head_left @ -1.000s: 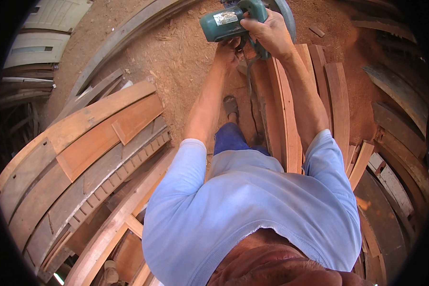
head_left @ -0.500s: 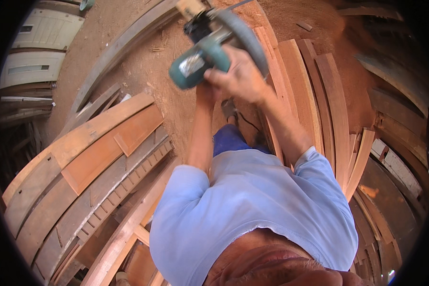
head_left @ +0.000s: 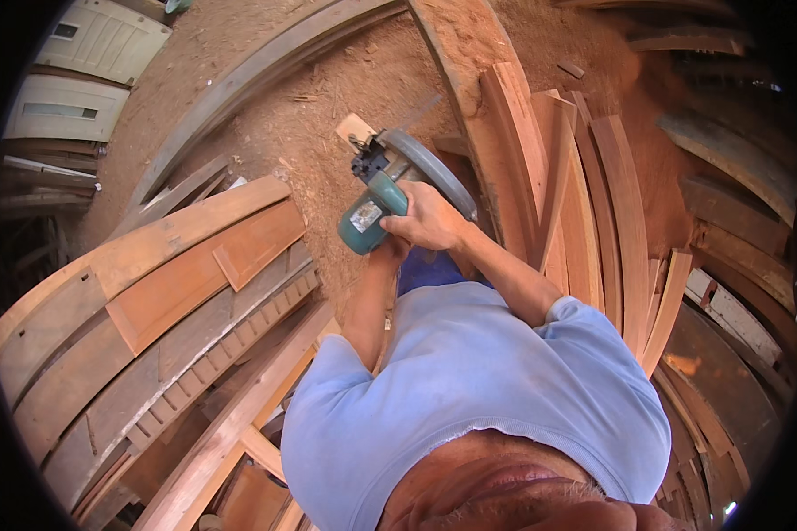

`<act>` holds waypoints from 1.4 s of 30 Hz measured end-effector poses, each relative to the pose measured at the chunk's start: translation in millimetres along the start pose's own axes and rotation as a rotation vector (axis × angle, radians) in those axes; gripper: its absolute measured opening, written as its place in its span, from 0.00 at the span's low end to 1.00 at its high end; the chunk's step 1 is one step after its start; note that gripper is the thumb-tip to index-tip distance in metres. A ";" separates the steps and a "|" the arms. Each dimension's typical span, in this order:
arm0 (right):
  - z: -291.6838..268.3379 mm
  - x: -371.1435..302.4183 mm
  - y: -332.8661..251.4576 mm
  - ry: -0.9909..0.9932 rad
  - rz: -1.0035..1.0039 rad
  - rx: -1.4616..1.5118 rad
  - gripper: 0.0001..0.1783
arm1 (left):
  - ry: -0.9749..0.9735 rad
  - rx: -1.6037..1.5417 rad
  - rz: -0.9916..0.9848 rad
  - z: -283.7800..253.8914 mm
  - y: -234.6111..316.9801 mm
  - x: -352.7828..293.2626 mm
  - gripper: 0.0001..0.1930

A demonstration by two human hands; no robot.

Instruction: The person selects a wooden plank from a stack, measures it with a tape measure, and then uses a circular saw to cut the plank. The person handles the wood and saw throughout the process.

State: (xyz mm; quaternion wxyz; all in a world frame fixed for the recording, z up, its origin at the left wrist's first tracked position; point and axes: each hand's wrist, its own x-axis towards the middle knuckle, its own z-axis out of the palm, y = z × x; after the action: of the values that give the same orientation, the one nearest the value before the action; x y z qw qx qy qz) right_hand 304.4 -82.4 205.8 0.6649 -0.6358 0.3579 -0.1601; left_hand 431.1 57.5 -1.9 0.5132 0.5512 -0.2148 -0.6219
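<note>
My right hand [head_left: 429,217] is closed round the handle of a circular saw [head_left: 363,223]. The saw has a green motor housing, a curved grey blade guard and a pale piece of wood at its far end. I hold it in front of my waist, above the sawdust-covered ground. My left hand [head_left: 393,251] is tucked beneath the motor housing, against its near side; its fingers are hidden. A thick plank [head_left: 460,88] with sawdust on it stretches away just beyond the blade guard.
Several reddish boards [head_left: 624,203] lean or lie side by side to my right, one narrow strip slanting across them. At left lie stacked old planks and a panelled board [head_left: 208,274]. A long curved grey beam [head_left: 212,102] crosses the ground ahead. White panels [head_left: 66,106] lie far left.
The saw and both hands have come down and nearer to my body. My foot, seen before, is now hidden. The sawdust-covered thick plank shows more fully beyond the saw.
</note>
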 end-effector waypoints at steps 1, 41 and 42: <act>3.6 -3.2 1.9 0.013 0.017 0.012 0.16 | 0.010 0.302 0.109 0.0 -4.7 -1.4 0.22; 121.5 -79.8 36.3 -0.182 0.160 -0.115 0.12 | 0.466 0.279 -0.155 -101.3 -128.1 -184.7 0.16; 129.2 -71.0 33.9 -0.191 0.186 -0.130 0.11 | 0.452 0.194 -0.159 -110.4 -127.5 -186.9 0.14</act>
State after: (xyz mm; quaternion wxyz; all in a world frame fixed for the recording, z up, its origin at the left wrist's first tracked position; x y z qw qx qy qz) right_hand 334.9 64.2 184.3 0.6654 -0.6539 0.3598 -0.0131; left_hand 454.8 302.6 -54.2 0.4423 0.7380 -0.1093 -0.4978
